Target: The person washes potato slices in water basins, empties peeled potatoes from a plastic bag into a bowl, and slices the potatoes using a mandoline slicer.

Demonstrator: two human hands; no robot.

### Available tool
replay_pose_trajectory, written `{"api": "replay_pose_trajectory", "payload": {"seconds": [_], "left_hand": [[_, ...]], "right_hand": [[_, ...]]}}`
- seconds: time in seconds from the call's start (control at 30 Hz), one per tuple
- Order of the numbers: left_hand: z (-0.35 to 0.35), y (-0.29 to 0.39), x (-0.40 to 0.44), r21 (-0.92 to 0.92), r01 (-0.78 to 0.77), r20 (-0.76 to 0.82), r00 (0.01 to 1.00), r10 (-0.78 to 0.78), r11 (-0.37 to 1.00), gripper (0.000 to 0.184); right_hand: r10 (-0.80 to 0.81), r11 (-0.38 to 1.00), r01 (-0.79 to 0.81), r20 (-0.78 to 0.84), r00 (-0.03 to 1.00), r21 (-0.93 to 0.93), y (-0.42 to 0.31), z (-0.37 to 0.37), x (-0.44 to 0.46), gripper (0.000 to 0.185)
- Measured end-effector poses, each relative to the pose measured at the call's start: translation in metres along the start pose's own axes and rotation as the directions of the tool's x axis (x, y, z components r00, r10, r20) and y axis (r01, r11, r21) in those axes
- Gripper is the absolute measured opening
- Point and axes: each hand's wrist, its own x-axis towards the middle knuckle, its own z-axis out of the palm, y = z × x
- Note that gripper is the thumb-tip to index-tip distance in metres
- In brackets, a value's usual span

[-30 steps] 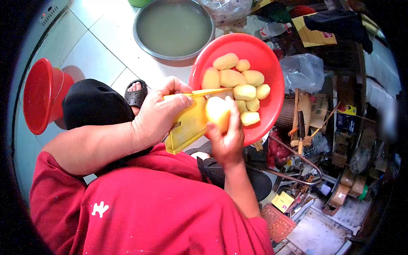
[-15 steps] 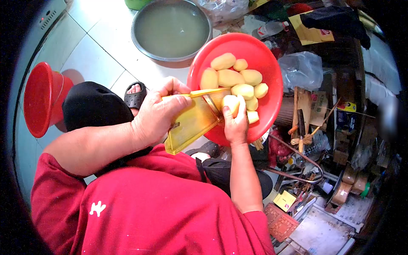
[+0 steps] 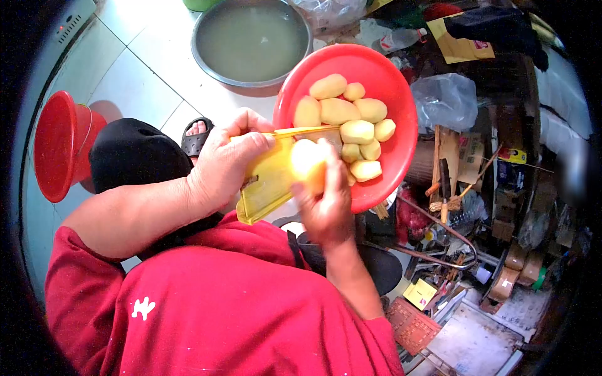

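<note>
Left hand (image 3: 219,156) clamped on the yellow slicer (image 3: 269,177), long axis roughly 8-to-2 o'clock; I see right hand (image 3: 327,207), nearer, curled round the potato (image 3: 306,160) over its face, 11 o'clock of that palm.

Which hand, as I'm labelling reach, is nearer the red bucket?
Left. The left hand grips the yellow slicer, apart from the red bucket but on its side of the slicer; the right hand, holding a potato at the slicer, is farther away.
</note>
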Motion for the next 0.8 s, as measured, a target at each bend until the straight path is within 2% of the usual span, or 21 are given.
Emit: {"api": "replay_pose_trajectory", "payload": {"seconds": [0.1, 0.13, 0.2, 0.3, 0.4, 0.43, 0.57, 0.63, 0.67, 0.73, 0.8], "left_hand": [[0.003, 0.003, -0.001, 0.100, -0.081, -0.001, 0.997, 0.082, 0.992, 0.016], [0.002, 0.003, 0.001, 0.103, -0.068, -0.017, 0.997, 0.070, 0.992, 0.016], [-0.001, 0.001, 0.003, 0.108, -0.056, -0.029, 0.998, 0.059, 0.993, 0.016], [-0.004, -0.004, 0.006, 0.166, -0.089, 0.000, 0.996, 0.090, 0.982, 0.015], [-0.004, 0.000, 0.008, 0.089, -0.043, -0.013, 0.999, 0.044, 0.995, 0.015], [-0.005, -0.002, 0.008, 0.108, -0.059, -0.011, 0.998, 0.061, 0.992, 0.015], [-0.005, -0.001, 0.009, 0.104, -0.059, -0.008, 0.998, 0.060, 0.993, 0.016], [-0.005, -0.002, 0.009, 0.107, -0.062, -0.009, 0.998, 0.063, 0.992, 0.016], [-0.005, -0.002, 0.009, 0.108, -0.063, -0.013, 0.998, 0.065, 0.992, 0.016], [-0.005, -0.002, 0.009, 0.077, -0.055, -0.014, 0.998, 0.056, 0.995, 0.016], [-0.002, 0.000, 0.008, 0.048, -0.051, -0.013, 0.999, 0.052, 0.997, 0.016]], "right_hand": [[0.084, 0.995, -0.081, -0.052, 0.995, 0.062, 0.019, 0.009, -0.001, 0.066], [0.316, 0.937, -0.309, -0.015, 0.949, 0.164, 0.040, 0.012, -0.001, 0.066], [0.437, 0.892, -0.430, -0.021, 0.899, 0.139, 0.084, 0.013, -0.002, 0.066], [0.415, 0.908, -0.412, -0.018, 0.910, 0.082, 0.094, 0.013, -0.004, 0.062], [0.372, 0.928, -0.372, -0.008, 0.928, 0.028, 0.104, 0.008, -0.007, 0.060], [0.399, 0.914, -0.399, 0.016, 0.917, 0.079, 0.102, 0.005, -0.006, 0.059], [0.377, 0.924, -0.377, 0.006, 0.926, 0.064, 0.102, 0.004, -0.006, 0.057], [0.376, 0.901, -0.349, -0.063, 0.924, 0.257, 0.098, 0.010, -0.009, 0.056], [0.438, 0.830, -0.383, -0.049, 0.898, 0.406, 0.075, 0.010, -0.007, 0.054], [0.364, 0.768, -0.313, 0.021, 0.931, 0.559, 0.029, 0.007, -0.006, 0.052], [0.248, 0.839, -0.265, 0.101, 0.964, 0.476, -0.010, -0.004, -0.008, 0.049]]}}
